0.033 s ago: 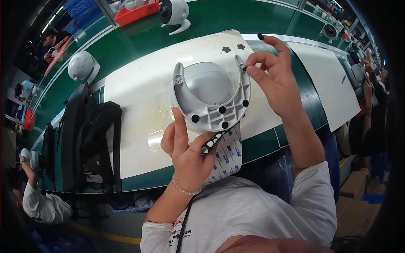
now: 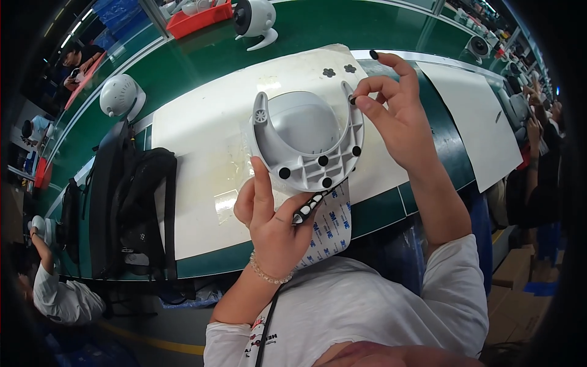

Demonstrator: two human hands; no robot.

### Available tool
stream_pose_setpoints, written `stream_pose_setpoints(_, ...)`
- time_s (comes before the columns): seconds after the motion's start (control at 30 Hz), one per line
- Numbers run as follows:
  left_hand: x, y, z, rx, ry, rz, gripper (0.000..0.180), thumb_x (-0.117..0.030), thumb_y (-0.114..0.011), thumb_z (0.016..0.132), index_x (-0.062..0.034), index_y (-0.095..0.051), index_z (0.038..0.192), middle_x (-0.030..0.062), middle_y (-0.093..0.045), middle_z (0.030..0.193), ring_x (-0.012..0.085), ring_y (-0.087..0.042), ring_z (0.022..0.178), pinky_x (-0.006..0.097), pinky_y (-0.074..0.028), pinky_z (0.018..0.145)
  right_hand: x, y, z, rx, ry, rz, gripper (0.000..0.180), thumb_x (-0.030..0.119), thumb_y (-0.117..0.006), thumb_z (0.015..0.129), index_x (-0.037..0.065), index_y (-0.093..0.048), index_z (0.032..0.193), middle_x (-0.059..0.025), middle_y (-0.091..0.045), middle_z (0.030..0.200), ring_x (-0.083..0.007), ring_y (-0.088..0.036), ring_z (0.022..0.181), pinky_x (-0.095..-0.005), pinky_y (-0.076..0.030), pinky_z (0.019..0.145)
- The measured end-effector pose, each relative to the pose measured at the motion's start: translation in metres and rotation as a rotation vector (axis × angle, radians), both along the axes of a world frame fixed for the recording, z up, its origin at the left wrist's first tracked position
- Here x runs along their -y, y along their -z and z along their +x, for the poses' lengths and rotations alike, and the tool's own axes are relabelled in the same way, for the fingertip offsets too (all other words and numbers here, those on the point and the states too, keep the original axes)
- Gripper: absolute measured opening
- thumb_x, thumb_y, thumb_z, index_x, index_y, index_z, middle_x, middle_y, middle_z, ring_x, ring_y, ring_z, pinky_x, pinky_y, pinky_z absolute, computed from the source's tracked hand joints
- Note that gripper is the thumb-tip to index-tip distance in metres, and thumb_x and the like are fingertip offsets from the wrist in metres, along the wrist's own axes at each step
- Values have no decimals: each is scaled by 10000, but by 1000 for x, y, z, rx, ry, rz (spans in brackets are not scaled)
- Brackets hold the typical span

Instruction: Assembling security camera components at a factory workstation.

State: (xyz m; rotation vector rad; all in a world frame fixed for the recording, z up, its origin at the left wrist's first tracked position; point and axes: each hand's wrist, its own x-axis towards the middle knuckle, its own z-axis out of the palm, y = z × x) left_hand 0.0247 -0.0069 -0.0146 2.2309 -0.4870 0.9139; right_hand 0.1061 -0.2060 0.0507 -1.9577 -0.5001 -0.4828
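Note:
A white, round-bodied device (image 2: 306,122) lies with its crescent-shaped ribbed base (image 2: 310,172) facing up. Several round black pads (image 2: 323,161) sit on the base's lower curve; a bare round recess shows in its left prong. At the right prong, my right hand (image 2: 397,110) is closed, thumb and finger pinching a small black pad (image 2: 353,100) against it. Another black pad (image 2: 373,55) clings to a raised fingertip of that hand. My left hand (image 2: 272,223) steadies the base's lower left with its index finger and grips a pad sheet (image 2: 310,207) with black and white rounds.
Beneath the device is a white board (image 2: 202,159) on the green bench, with two dark flower-shaped pieces (image 2: 329,73) at its far side. A black bag (image 2: 140,208) lies left. Similar devices (image 2: 121,96) and a red bin (image 2: 199,19) stand farther back. Printed backing paper (image 2: 330,226) hangs over the near edge.
My right hand has shifted very slightly left at the right prong. My left hand keeps its hold, and the device stays in place.

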Motion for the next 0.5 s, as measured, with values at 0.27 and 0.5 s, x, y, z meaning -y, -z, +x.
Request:
stream_pose_setpoints(0.27, 3, -1, -1, -11, -1, -3, 376, -24, -690, 454, -125, -663, 815, 236, -259, 1392, 284, -389, 1080, 311, -271, 899, -4, 4, -10, 511, 232, -449, 454, 38, -585, 802, 39, -363, 1199, -55, -611, 987, -127, -533, 906, -287, -339, 778)
stream_pose_setpoints(0.5, 1, -2, -2, -30, -21, 1, 382, -17, -679, 451, -126, -663, 816, 238, -258, 1392, 288, -393, 1080, 320, -271, 898, -15, -26, -17, 479, 215, -532, 291, 66, -605, 786, 71, -520, 1064, -87, -547, 1131, -184, -509, 1007, -323, -316, 870)
